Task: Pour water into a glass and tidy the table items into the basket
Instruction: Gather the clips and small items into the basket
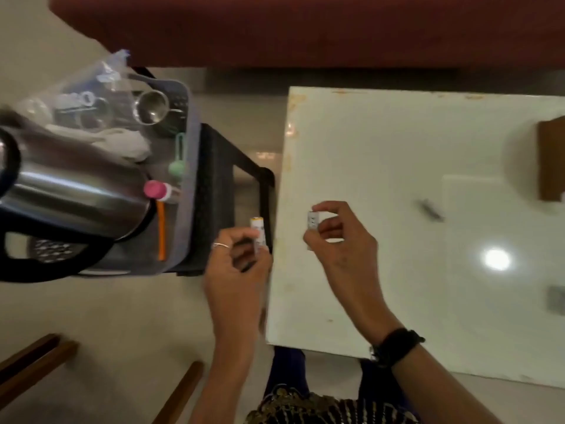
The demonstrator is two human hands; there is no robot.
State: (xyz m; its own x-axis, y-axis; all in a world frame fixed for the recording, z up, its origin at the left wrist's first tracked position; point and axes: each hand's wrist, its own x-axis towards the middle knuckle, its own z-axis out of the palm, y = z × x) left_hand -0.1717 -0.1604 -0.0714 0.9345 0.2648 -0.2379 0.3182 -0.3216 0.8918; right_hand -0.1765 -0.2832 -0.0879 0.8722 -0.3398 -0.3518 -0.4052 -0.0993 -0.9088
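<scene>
We see the left hand nearest, fingers curled round a small white and yellow tube, held upright over the floor just left of the white table; the right hand pinches a small white cap between thumb and fingers above the table's near left part; further left the grey basket holds a steel kettle, a pink-capped bottle, an orange pen and, at its far end, a steel cup and a plastic bag.
</scene>
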